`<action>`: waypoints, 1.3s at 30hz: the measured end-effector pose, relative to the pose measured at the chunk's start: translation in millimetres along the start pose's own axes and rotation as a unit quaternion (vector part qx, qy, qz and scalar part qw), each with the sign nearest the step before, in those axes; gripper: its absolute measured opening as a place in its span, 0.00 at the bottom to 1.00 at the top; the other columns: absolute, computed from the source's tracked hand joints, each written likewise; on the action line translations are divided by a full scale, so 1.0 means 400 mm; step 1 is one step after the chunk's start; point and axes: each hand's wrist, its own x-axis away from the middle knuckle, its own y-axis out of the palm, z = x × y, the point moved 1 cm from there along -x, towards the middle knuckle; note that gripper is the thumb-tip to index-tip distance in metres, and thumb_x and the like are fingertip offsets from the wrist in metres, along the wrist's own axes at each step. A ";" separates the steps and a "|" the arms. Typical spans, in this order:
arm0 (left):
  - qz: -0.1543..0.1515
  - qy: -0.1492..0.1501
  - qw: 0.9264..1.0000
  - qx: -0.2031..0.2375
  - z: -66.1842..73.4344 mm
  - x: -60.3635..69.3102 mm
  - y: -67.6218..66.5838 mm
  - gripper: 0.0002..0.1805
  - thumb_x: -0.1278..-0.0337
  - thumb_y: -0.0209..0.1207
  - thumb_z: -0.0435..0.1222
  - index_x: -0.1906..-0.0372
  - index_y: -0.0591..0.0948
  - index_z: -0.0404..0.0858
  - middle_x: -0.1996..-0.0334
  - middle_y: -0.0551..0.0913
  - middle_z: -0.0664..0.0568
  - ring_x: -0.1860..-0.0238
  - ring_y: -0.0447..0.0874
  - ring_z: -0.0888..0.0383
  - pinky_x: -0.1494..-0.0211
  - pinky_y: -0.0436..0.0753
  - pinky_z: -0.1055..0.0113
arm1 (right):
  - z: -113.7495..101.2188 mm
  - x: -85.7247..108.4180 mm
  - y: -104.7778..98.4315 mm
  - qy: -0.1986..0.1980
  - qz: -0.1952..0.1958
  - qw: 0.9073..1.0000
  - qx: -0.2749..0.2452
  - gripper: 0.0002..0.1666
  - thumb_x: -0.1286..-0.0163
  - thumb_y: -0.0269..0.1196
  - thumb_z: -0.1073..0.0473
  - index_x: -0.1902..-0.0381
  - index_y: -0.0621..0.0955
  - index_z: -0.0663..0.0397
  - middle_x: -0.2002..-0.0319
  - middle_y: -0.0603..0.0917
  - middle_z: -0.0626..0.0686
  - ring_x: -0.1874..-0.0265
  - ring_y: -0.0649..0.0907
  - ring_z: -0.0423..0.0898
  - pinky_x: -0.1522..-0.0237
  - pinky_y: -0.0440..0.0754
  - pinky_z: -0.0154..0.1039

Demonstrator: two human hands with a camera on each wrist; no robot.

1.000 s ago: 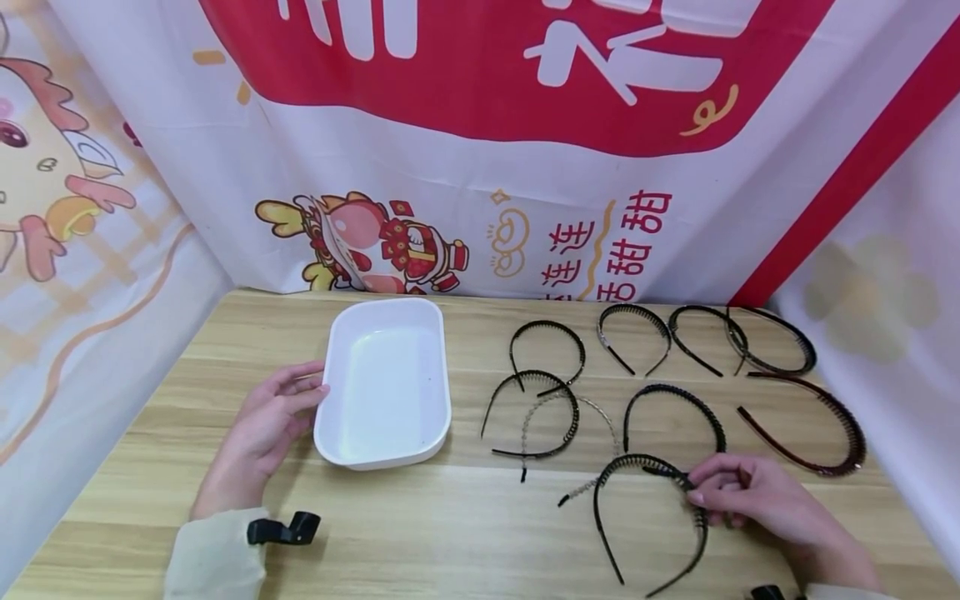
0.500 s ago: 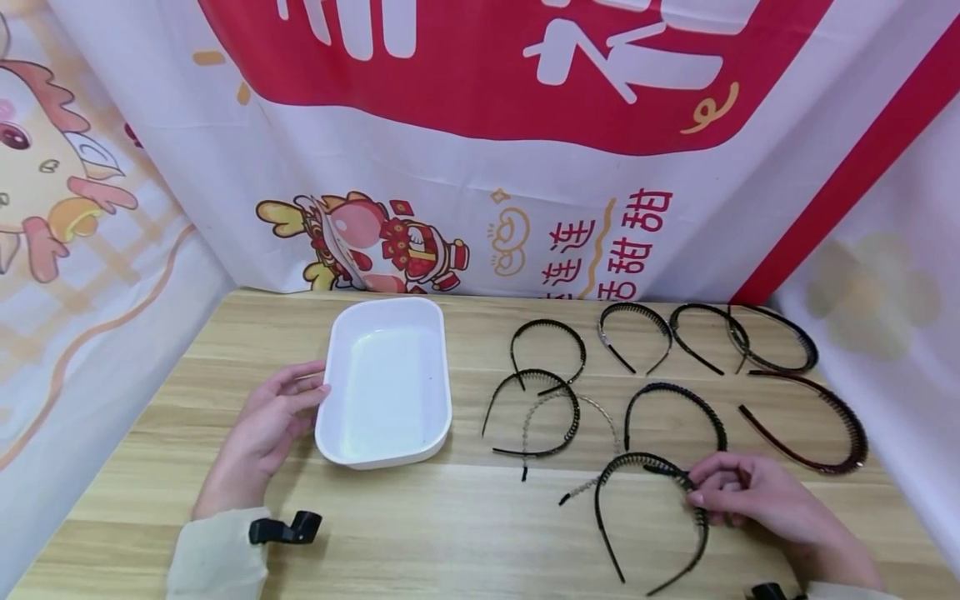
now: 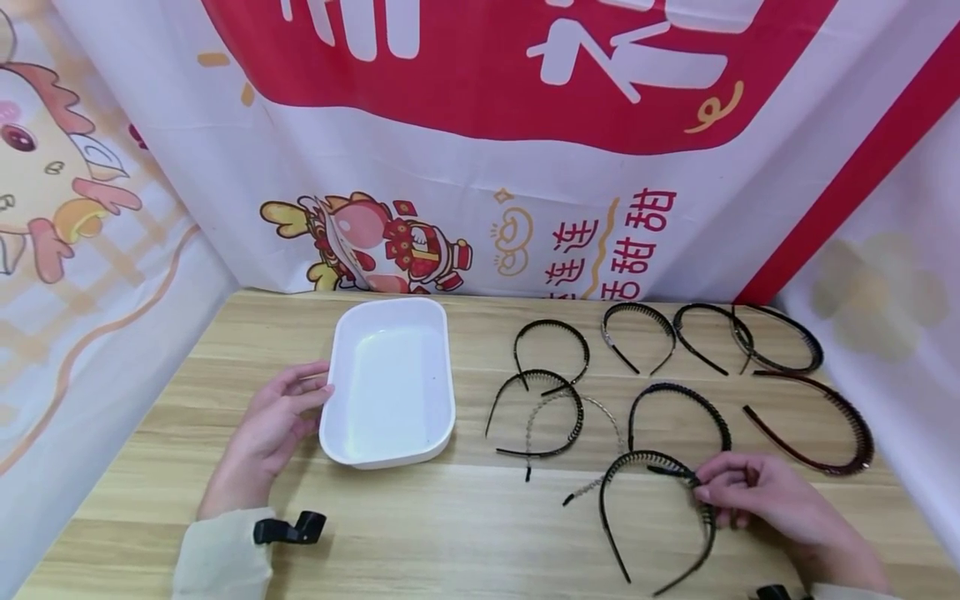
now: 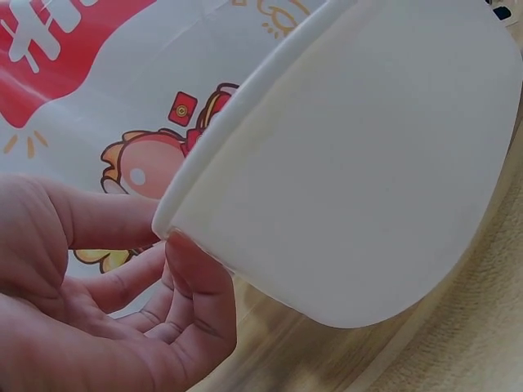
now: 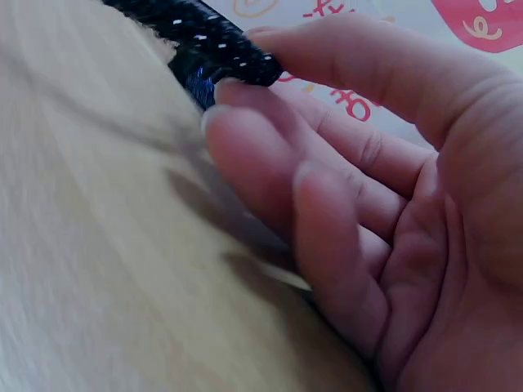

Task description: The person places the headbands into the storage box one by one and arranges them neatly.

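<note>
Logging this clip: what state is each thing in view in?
White plastic tray: open side up, left edge pinched by the left hand, no headband inside.
Black toothed headband: pinched by the right hand; contact with the table unclear.
Clear headband: on the table, partly overlapped.
Reddish-brown headband: on the table, ends pointing left.
Six other dark headbands: on the table, some overlapping.
Printed backdrop: hanging.

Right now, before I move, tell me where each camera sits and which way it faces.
Head: on the head, facing forward and down at the tray and headbands; left hand, right hand and sleeves show.
Left wrist: on that wrist, facing the tray; the left hand shows, pinching its rim.
Right wrist: on that wrist, facing the held headband; the right hand shows.
Head and left wrist share tray and left hand.
</note>
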 end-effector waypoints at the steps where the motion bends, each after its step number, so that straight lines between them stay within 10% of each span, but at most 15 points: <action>1: 0.000 0.000 1.000 0.000 0.000 0.000 0.001 0.31 0.24 0.63 0.34 0.22 0.67 0.40 0.50 0.83 0.65 0.50 0.84 0.66 0.48 0.87 0.68 | -0.004 -0.001 0.000 -0.007 -0.001 1.000 0.001 0.09 0.24 0.65 0.65 0.49 0.86 0.58 0.64 0.93 0.46 0.71 0.89 0.44 0.70 0.88 0.37; 12: -0.006 0.013 1.000 -0.005 0.005 0.005 0.008 0.31 0.24 0.61 0.32 0.22 0.66 0.36 0.52 0.82 0.64 0.51 0.84 0.65 0.49 0.88 0.69 | -0.081 -0.035 0.007 -0.094 0.026 0.995 0.019 0.11 0.25 0.64 0.71 0.48 0.87 0.58 0.65 0.92 0.48 0.71 0.89 0.45 0.67 0.92 0.41; 20: -0.006 0.013 1.000 -0.004 0.000 0.004 0.003 0.32 0.23 0.61 0.32 0.21 0.65 0.35 0.51 0.82 0.64 0.51 0.84 0.66 0.49 0.88 0.69 | -0.181 -0.089 0.038 -0.084 0.072 0.994 0.019 0.09 0.24 0.67 0.66 0.49 0.87 0.59 0.63 0.93 0.50 0.70 0.89 0.43 0.65 0.93 0.40; 39: -0.002 0.007 1.000 0.006 -0.005 0.000 0.004 0.31 0.24 0.62 0.32 0.22 0.67 0.38 0.51 0.83 0.64 0.50 0.84 0.66 0.48 0.88 0.69 | -0.233 -0.153 0.080 -0.062 0.124 0.990 -0.012 0.15 0.28 0.73 0.61 0.47 0.87 0.60 0.61 0.93 0.47 0.66 0.91 0.43 0.60 0.94 0.38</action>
